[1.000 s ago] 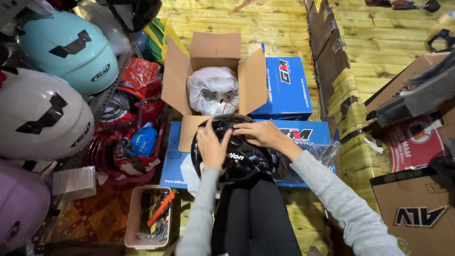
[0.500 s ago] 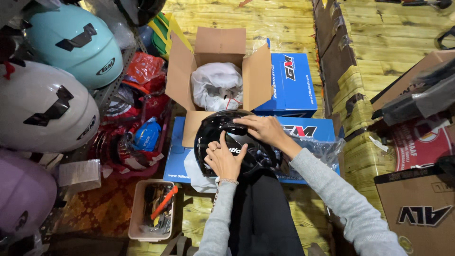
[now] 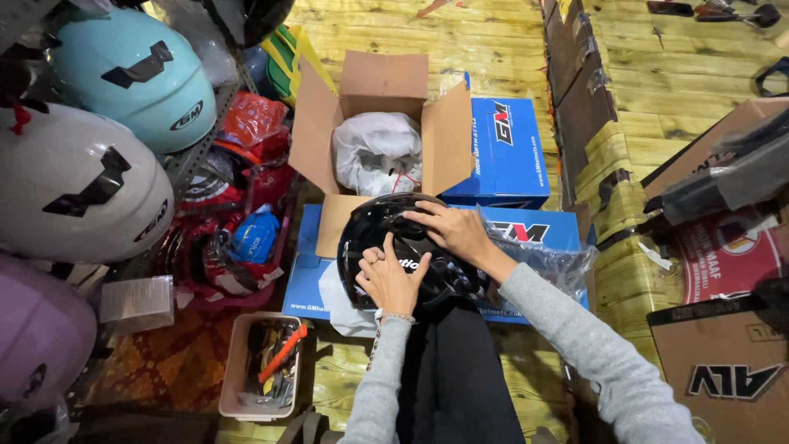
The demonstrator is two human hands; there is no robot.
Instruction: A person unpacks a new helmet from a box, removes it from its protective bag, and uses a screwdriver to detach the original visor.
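Both hands down on a glossy black helmet, right at the person's lap.

Nearest in, the left hand (image 3: 388, 278) lies flat on the black helmet (image 3: 411, 255), fingers spread and pressing on the shell rather than curled round it; the right hand (image 3: 454, 230) drapes over the top edge, fingers bent lightly against the rim. The helmet sits on the lap, resting against a blue flat box (image 3: 526, 238). That shell looks hard, smooth and slick, likely light for its bulk, so I'd judge the rim or the lower edge the safer hold, not the polished dome. Just beyond stands an open cardboard box (image 3: 374, 90) with a white wrapped bundle (image 3: 376, 152) inside. Off to the left, a small tool tray (image 3: 234, 378), then white and teal helmets (image 3: 123, 90) on a rack.
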